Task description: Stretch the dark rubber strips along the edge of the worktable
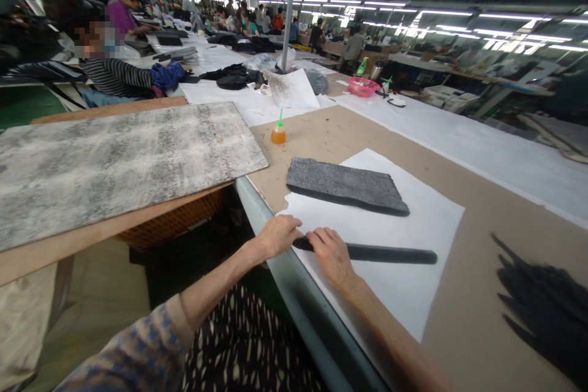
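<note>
Fingers point(324, 234) pinching black strip point(390, 253) near its end, left hand point(277, 236) beside right hand point(332, 260); forearms point(220, 282) converging

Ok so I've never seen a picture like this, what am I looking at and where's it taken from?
There's no machine here. A camera worn on the person's head looks forward and down at their bare hands. The left hand and right hand are both at the left end of a black strip; their exact grip is hidden. Under it, paper lies on a brown table. Beyond the strip are a grey piece and an orange bottle.
</note>
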`<act>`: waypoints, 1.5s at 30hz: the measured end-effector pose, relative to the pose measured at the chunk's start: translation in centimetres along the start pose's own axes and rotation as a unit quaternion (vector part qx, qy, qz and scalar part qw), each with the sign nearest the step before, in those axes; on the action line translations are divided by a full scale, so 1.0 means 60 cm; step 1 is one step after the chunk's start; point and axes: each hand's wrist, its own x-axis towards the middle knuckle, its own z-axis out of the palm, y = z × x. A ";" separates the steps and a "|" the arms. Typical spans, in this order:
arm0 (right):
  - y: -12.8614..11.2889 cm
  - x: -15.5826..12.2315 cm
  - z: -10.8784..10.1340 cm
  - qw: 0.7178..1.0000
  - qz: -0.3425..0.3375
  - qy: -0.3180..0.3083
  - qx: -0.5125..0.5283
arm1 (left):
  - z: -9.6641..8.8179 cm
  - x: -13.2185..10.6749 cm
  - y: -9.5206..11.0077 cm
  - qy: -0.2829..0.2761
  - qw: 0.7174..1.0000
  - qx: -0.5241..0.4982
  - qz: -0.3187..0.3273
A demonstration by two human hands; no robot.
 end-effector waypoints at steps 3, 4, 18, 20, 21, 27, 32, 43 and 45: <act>0.000 0.000 0.001 1.000 0.001 0.004 -0.002 | 0.010 0.000 -0.001 -0.026 0.998 0.060 0.002; 0.000 -0.001 0.002 1.000 0.003 0.005 -0.002 | 0.014 -0.001 -0.002 -0.024 0.997 0.070 0.001; 0.006 -0.004 0.014 0.998 0.022 0.023 0.048 | 0.032 -0.021 -0.013 0.009 0.994 0.096 0.052; 0.006 -0.004 0.013 0.998 0.024 0.025 0.058 | 0.033 -0.022 -0.018 0.008 0.994 0.085 0.066; 0.006 -0.004 0.012 0.997 0.026 0.027 0.062 | 0.033 -0.022 -0.021 0.007 0.994 0.077 0.071; 0.009 -0.003 0.016 0.997 0.031 0.025 0.072 | 0.013 -0.014 -0.033 -0.016 0.997 0.003 0.079; 0.010 -0.003 0.019 0.997 0.025 0.024 0.066 | 0.002 -0.007 -0.020 -0.043 0.995 0.057 0.067; 0.024 -0.005 0.019 0.995 -0.029 0.036 0.088 | 0.039 -0.026 -0.035 0.025 0.966 0.190 0.174; 0.028 -0.005 0.017 0.995 -0.043 0.030 0.087 | 0.036 -0.030 -0.036 0.016 0.959 0.200 0.199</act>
